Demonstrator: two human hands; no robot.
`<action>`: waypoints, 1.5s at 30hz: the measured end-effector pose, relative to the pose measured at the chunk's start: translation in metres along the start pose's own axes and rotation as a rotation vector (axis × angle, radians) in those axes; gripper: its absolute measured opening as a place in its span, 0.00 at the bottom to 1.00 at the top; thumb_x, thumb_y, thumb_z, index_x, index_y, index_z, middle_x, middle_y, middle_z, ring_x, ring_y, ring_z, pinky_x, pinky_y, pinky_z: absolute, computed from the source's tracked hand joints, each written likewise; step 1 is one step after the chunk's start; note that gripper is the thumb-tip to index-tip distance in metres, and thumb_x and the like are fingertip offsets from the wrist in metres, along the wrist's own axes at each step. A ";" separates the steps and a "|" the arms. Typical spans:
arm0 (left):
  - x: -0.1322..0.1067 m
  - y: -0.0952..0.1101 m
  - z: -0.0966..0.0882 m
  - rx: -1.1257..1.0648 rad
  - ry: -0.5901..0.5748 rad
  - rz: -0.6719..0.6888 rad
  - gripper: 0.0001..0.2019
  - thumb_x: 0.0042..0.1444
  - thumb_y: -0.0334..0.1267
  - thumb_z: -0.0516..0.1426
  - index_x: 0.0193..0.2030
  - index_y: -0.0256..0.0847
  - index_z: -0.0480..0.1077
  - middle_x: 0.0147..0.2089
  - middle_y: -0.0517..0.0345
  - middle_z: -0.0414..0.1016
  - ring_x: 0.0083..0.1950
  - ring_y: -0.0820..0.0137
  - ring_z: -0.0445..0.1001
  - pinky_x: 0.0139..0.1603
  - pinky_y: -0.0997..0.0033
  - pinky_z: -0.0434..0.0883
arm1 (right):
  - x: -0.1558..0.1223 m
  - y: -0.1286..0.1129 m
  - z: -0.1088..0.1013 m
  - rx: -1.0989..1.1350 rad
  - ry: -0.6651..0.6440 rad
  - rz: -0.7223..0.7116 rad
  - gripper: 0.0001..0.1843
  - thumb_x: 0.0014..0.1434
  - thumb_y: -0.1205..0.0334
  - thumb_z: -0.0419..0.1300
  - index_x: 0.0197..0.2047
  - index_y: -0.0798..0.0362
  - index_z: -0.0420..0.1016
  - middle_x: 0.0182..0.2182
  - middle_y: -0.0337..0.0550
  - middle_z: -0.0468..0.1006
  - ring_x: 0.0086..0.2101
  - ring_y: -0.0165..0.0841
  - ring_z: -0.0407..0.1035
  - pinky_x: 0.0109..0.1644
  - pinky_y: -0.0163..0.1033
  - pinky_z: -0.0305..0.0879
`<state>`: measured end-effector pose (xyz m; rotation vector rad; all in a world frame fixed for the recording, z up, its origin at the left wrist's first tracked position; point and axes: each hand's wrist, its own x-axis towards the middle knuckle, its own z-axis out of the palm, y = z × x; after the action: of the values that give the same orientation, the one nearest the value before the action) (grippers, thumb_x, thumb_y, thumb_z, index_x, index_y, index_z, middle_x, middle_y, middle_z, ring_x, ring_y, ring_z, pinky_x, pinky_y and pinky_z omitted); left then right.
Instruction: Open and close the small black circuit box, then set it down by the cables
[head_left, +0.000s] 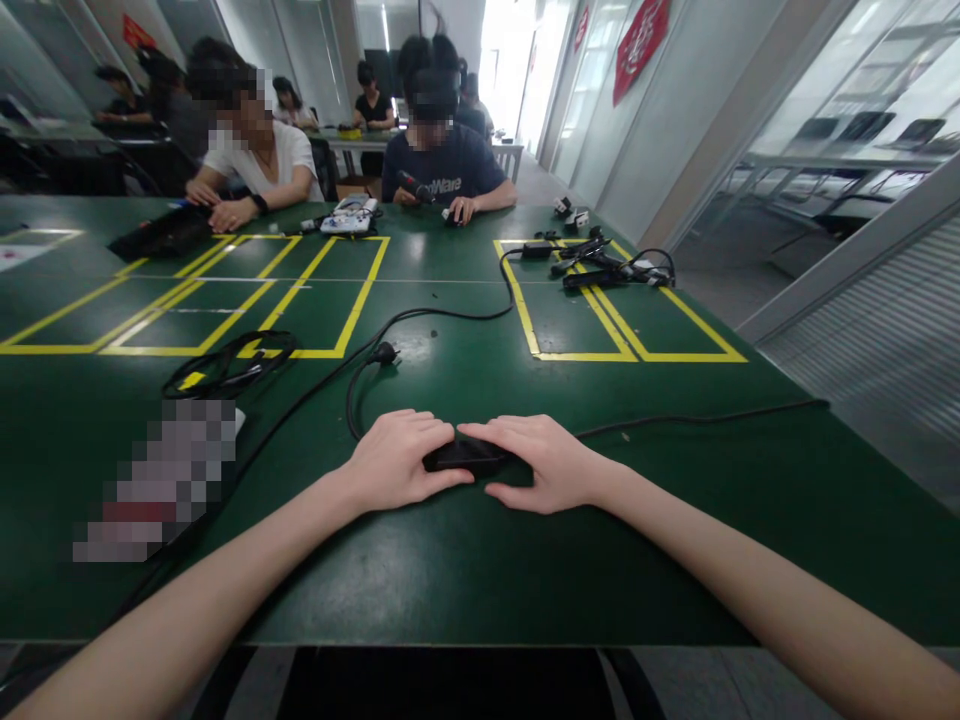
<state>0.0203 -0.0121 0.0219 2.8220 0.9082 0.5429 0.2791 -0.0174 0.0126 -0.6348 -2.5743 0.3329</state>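
Observation:
A black power adapter point(466, 457) lies on the green table in front of me, with a cord running off each side. My left hand point(397, 460) is closed around its left end, fingers behind and thumb along the near side. Around the right end curls my right hand point(551, 462), its fingers along the far top edge and its thumb low in front. Much of the adapter's ends is hidden by my hands. A short cord with a black plug point(385, 353) loops out beyond my left hand. The other cord point(705, 416) stretches right across the table.
A coiled black cable point(229, 368) and a blurred-out flat item point(169, 480) lie to the left. Yellow tape point(585, 357) marks rectangles on the table point(465, 580). Adapters and cables point(592, 265) sit far right. Two people point(439, 150) work across the table.

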 end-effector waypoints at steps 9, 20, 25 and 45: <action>0.000 0.006 0.004 0.062 0.151 0.032 0.27 0.66 0.57 0.60 0.60 0.37 0.69 0.48 0.47 0.81 0.46 0.57 0.79 0.46 0.60 0.72 | 0.001 0.000 -0.001 0.061 0.130 0.096 0.11 0.73 0.55 0.58 0.50 0.52 0.74 0.38 0.45 0.83 0.35 0.35 0.77 0.39 0.38 0.69; 0.001 0.014 0.012 0.279 -0.066 -0.066 0.08 0.64 0.33 0.60 0.47 0.40 0.66 0.43 0.50 0.77 0.44 0.57 0.78 0.42 0.61 0.70 | 0.004 -0.006 -0.001 0.084 0.042 0.199 0.10 0.72 0.59 0.54 0.52 0.53 0.70 0.34 0.41 0.78 0.31 0.34 0.73 0.37 0.38 0.67; 0.002 0.008 0.010 0.180 -0.094 -0.082 0.08 0.68 0.40 0.58 0.48 0.38 0.67 0.43 0.49 0.78 0.43 0.58 0.79 0.44 0.61 0.72 | 0.006 -0.004 -0.003 -0.191 -0.075 -0.032 0.23 0.72 0.53 0.57 0.67 0.51 0.69 0.56 0.57 0.77 0.49 0.43 0.76 0.49 0.45 0.73; -0.007 -0.008 0.011 -0.086 -0.001 0.190 0.13 0.72 0.34 0.52 0.56 0.40 0.76 0.57 0.49 0.82 0.59 0.61 0.78 0.62 0.58 0.74 | -0.066 0.117 -0.092 0.329 1.145 0.714 0.28 0.56 0.46 0.67 0.57 0.48 0.79 0.32 0.43 0.83 0.17 0.25 0.47 0.20 0.35 0.45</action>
<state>0.0145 -0.0095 0.0079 2.8460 0.6039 0.5872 0.4205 0.0625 0.0273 -1.1600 -1.1338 0.4280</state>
